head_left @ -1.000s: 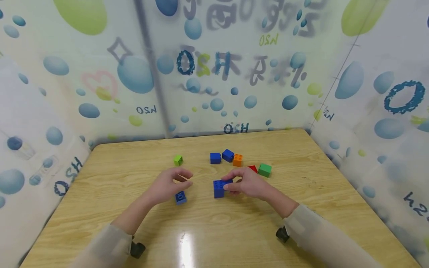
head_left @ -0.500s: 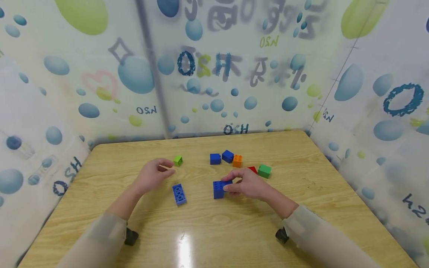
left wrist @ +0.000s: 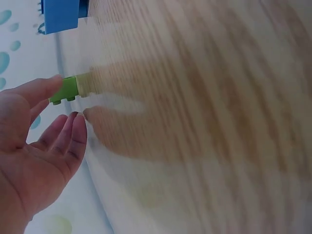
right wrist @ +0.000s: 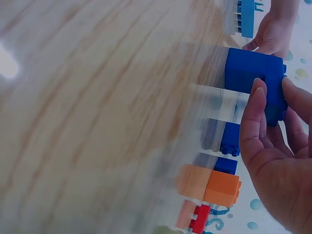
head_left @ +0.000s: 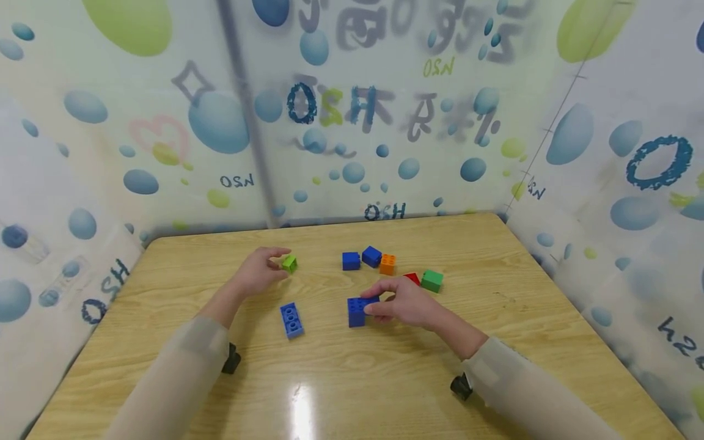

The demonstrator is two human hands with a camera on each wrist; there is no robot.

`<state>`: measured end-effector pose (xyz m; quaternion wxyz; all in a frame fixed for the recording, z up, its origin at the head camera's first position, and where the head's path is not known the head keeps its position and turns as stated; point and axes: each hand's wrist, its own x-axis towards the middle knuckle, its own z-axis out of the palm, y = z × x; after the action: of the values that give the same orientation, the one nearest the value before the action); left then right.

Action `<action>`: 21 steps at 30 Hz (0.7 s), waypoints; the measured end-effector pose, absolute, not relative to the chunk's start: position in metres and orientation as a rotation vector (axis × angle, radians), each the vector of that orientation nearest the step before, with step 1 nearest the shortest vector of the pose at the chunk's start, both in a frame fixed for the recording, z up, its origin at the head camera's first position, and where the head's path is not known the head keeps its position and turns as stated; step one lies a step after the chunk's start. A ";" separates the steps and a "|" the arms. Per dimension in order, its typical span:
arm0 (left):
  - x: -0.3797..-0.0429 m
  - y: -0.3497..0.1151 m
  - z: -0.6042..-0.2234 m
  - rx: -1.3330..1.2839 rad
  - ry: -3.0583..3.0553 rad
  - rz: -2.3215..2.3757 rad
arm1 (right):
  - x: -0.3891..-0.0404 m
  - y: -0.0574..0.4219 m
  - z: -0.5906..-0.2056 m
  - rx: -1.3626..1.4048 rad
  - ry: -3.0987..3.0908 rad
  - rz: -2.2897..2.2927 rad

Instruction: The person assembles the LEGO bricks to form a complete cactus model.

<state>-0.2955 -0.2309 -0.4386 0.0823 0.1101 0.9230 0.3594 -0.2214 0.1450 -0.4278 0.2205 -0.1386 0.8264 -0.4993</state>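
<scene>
My left hand (head_left: 261, 271) reaches to the small light green brick (head_left: 289, 263) at the back left of the table. In the left wrist view the thumb tip overlaps that green brick (left wrist: 66, 90), while the other fingers stay apart from it. With thumb and fingers, my right hand (head_left: 404, 300) pinches a blue brick build (head_left: 356, 313) near the table's middle. The right wrist view shows this build (right wrist: 245, 70) as a thick blue block with a thinner piece joined on. Between the hands lies a lighter blue brick (head_left: 291, 320), its hollow underside up.
Behind the right hand sit two blue bricks (head_left: 351, 261) and an orange brick (head_left: 387, 264). A red brick (head_left: 412, 278), partly hidden by the hand, lies beside a green brick (head_left: 432, 280). Patterned sheets (head_left: 352, 172) rise around the wooden table (head_left: 352, 385).
My left hand has moved from above the lighter blue brick, uncovering it, back to the light green brick. The right hand keeps its pinch on the blue build and stays in place.
</scene>
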 end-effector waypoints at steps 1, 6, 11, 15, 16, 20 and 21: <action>-0.297 -0.230 -0.440 0.331 2.762 1.063 | -0.221 0.145 -0.428 -0.383 2.283 -1.383; -0.299 -0.226 -0.442 0.330 2.798 1.015 | -0.221 0.145 -0.428 -0.385 2.280 -1.391; -0.295 -0.221 -0.439 0.297 2.791 1.032 | -0.221 0.145 -0.427 -0.382 2.278 -1.390; -0.292 -0.217 -0.438 0.324 2.778 1.049 | -0.220 0.145 -0.427 -0.380 2.284 -1.387; -0.292 -0.216 -0.437 0.334 2.778 1.052 | -0.219 0.145 -0.427 -0.381 2.285 -1.387; -0.287 -0.212 -0.435 0.373 2.781 1.084 | -0.219 0.145 -0.427 -0.385 2.283 -1.396; -0.286 -0.210 -0.434 0.385 2.777 1.100 | -0.219 0.145 -0.427 -0.386 2.284 -1.397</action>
<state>-0.2861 -0.2098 -0.4341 0.0647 0.1276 0.9201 0.3645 -0.2187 0.1448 -0.4268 0.2166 -0.1393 0.8243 -0.5041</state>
